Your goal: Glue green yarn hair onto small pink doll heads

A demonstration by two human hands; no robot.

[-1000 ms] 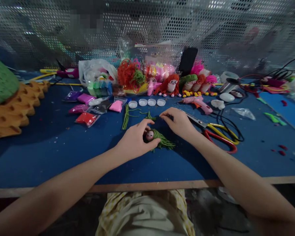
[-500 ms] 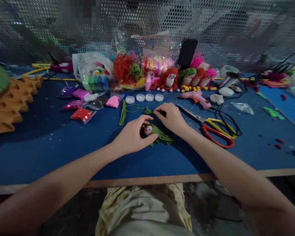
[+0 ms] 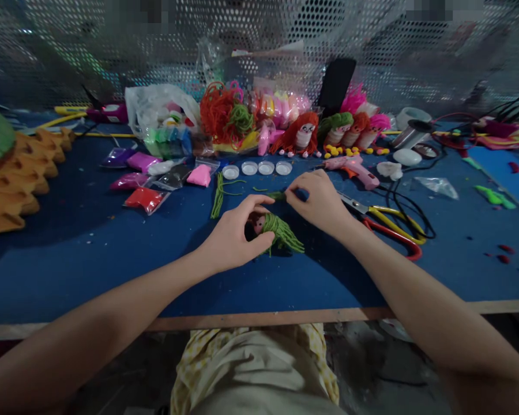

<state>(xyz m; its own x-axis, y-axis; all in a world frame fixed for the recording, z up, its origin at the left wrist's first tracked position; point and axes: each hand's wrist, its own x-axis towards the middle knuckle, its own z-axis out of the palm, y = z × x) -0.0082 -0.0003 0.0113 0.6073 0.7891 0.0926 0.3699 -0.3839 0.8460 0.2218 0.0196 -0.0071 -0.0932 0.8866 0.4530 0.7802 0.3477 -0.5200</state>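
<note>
My left hand (image 3: 237, 233) curls around a small doll head (image 3: 259, 223) with green yarn hair (image 3: 285, 234), just above the blue table. The strands fan out to the right, and part of the face is hidden by my fingers. Further back, my right hand (image 3: 313, 199) pinches a short green yarn piece (image 3: 277, 196) between thumb and fingertips. Beyond my left hand lies a bundle of green yarn strands (image 3: 218, 196), and a loose green snippet (image 3: 259, 189) is close by. Scissors (image 3: 389, 222) with yellow and red handles lie beside my right wrist.
Small white dishes (image 3: 249, 168) stand in a row behind my hands. A pink glue gun (image 3: 357, 171) and finished yarn-haired dolls (image 3: 303, 134) are at the back. Bags of coloured clay (image 3: 146, 199) lie to the left, near an orange egg tray (image 3: 26, 178).
My right hand has moved slightly right, drawing the short green yarn with it. In my left hand the doll head has turned, so less of its face shows.
</note>
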